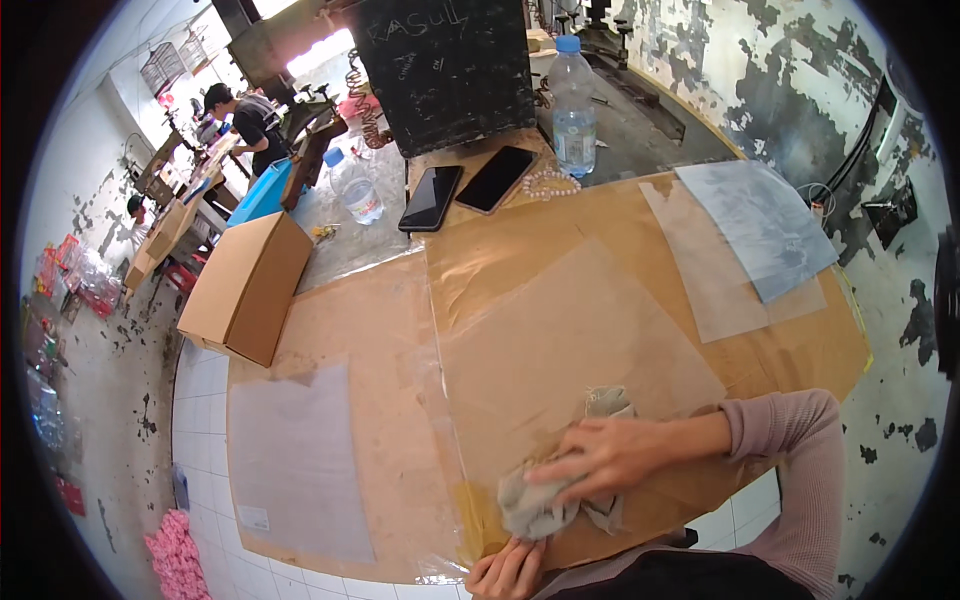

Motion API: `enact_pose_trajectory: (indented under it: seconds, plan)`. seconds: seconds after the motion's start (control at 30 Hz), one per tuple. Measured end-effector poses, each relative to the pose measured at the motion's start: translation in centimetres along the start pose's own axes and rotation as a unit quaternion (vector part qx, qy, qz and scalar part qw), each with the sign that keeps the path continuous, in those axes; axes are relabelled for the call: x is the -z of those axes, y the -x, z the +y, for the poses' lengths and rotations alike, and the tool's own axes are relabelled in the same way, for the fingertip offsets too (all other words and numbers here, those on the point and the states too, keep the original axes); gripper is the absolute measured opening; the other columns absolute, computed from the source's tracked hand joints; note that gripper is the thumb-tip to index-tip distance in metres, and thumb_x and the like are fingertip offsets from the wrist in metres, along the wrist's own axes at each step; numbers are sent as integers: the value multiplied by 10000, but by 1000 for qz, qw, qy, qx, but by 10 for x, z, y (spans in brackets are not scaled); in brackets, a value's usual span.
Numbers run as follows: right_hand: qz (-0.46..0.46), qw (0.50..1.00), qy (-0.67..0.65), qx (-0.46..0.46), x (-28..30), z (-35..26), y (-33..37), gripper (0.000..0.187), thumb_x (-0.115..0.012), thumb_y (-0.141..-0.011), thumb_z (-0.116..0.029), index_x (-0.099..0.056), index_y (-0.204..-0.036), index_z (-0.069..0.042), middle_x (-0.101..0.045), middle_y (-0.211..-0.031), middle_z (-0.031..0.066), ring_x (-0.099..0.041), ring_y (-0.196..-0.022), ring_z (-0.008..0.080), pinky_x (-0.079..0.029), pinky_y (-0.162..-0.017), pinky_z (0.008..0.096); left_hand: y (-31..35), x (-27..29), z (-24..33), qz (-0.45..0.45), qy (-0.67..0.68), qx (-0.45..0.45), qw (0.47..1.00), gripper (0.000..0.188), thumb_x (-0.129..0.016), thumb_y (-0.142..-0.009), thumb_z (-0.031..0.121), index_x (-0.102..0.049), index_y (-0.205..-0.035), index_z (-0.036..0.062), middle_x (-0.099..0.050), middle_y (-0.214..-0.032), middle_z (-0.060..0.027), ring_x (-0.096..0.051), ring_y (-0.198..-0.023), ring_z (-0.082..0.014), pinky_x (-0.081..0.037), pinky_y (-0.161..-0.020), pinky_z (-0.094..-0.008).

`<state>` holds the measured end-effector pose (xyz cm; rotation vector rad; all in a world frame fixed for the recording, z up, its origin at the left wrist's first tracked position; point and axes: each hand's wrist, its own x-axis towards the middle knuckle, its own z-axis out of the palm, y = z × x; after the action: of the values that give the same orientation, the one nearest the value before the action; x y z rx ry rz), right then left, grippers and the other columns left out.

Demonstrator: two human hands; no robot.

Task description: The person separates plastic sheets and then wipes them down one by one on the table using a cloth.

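Observation:
A crumpled grey-beige cloth rag (535, 505) lies on a thin, see-through sheet (560, 340) on the brown-covered table (400, 330). My right hand (600, 455) grips this rag, slightly smeared by motion, and presses it down toward the sheet's near part. Part of the rag sticks out beyond the knuckles. At the table's front edge my left hand (508, 570) lies just below the rag, its fingers side by side over the near corner. Its thumb is hidden, and no held thing shows.
Another translucent sheet (300, 460) lies left; a bluish-grey sheet (760, 225) lies back right. A cardboard box (250, 285), two phones (432, 198), beads (550, 184), two bottles (574, 115) and a black board (445, 75) stand or lie farther back. A person (255, 125) works beyond.

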<state>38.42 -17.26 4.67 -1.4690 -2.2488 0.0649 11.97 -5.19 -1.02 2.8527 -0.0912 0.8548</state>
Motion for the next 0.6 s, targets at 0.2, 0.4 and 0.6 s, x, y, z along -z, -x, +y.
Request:
enact_pose_trajectory:
  seconds: [0.2,0.4,0.6]
  plan:
    - [138,915,223,-306,42,98,75,366,-611,-744,-117,-619,-1107,-162,-547,-1173,123,-522,-1015,290,-419,-869,378,-25,-1,-1,25,-72,-17,997,121,-722,-726,101,-692,-825,165,-680,-858,79,-663,-758,-57,-356,-571,-182]
    - [185,887,223,-359,88,92,96,407,-587,-746,-70,-600,-1148,-134,-543,-1165,138,-531,-992,288,-425,-864,364,-16,22,-10,-20,-118,-98,988,259,-706,-726,115,-701,-953,239,-534,-711,121,-544,-635,-18,-331,-663,-239]
    - [339,867,95,-352,111,25,95,408,-556,-727,21,-622,-1115,-86,-563,-1132,139,-602,-919,238,-476,-781,290,-26,81,-11,-49,184,53,980,393,-797,-596,36,-695,-936,205,-508,-686,24,-638,-741,-131,-357,-1010,-466]
